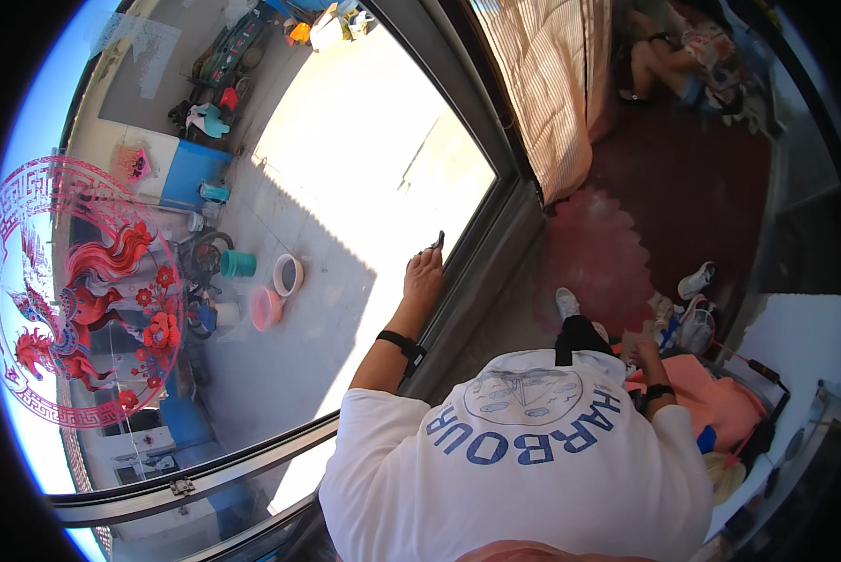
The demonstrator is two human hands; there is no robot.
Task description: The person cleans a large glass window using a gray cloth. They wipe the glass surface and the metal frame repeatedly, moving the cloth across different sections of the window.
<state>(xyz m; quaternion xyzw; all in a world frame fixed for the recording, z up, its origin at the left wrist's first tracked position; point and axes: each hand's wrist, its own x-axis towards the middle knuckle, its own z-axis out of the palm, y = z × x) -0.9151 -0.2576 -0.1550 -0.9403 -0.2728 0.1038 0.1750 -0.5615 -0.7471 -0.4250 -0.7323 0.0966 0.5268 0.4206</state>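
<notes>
Up against the window glass, beside the dark window frame [476, 228], my left hand [424, 272] is closed around a small dark object [440, 239] that sticks out past the fingers; its kind cannot be told. My right hand [645, 355] is low at my right side, its fingers bent, by a tan piece [631, 341] that may be cardboard or cloth. Whether it grips this piece is unclear. Peach-coloured cloth [715, 400] lies beside the right forearm. Both wrists wear black bands.
A striped curtain [557, 84] hangs beyond the frame. Shoes [696, 281] lie on the floor at right, and a seated person [673, 63] is farther off. A red horse decal [86, 302] is on the glass. Outside stand a green bucket [238, 264] and a pink one [266, 308].
</notes>
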